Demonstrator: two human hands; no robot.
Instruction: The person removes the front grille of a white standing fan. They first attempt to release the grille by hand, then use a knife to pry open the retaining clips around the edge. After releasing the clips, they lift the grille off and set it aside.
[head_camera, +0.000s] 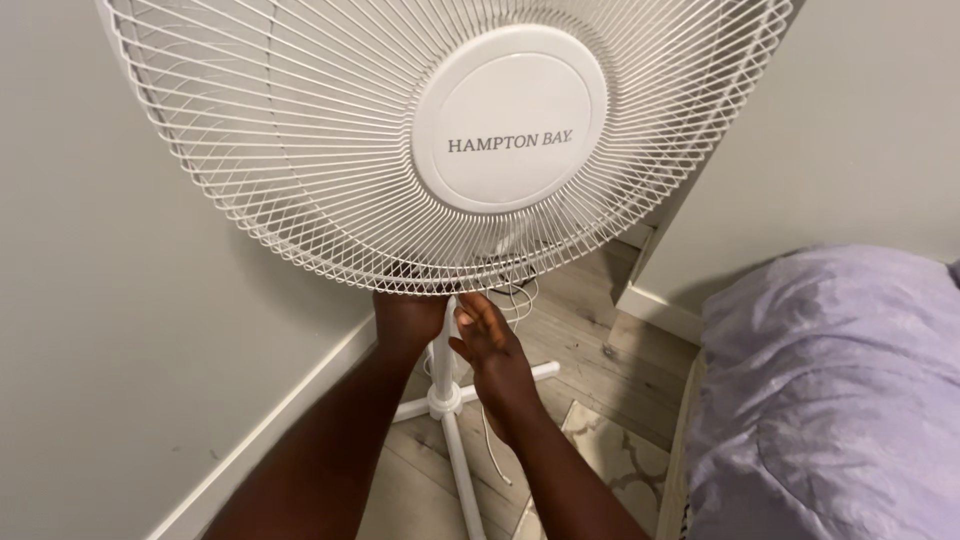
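Landmark: a white pedestal fan (450, 140) stands in the corner of the room, and all places below are given from it.
Fan head: the round wire grille (300, 150) is tilted toward the person, with a plain round white cap (510, 118) in its middle.
Fan pole: the white pole (441, 350) goes down from under the grille to a cross-shaped base (445, 402) on the wooden floor (590, 350).
Left hand: the left hand (405, 318) is just under the lower edge of the grille, on the left side of the pole. Its fingers go up behind the grille, so I cannot tell if it is gripping something or not.
Right hand: the right hand (490, 345) is on the right side of the pole, just beside it. The fingers are spread and loose, the palm is turned to the pole, and it holds nothing.
Cord: a thin white cord (492, 440) hangs down beside the pole, behind the right wrist, and reaches the floor near the base.
Wall: a grey wall (110, 300) with a white baseboard (290, 415) is to the left of the fan.
Bed: a bed with a lilac cover (830, 390) is to the right of the fan, well apart from the pole.
Rug: a patterned rug (620, 465) lies on the floor between the base and the bed.
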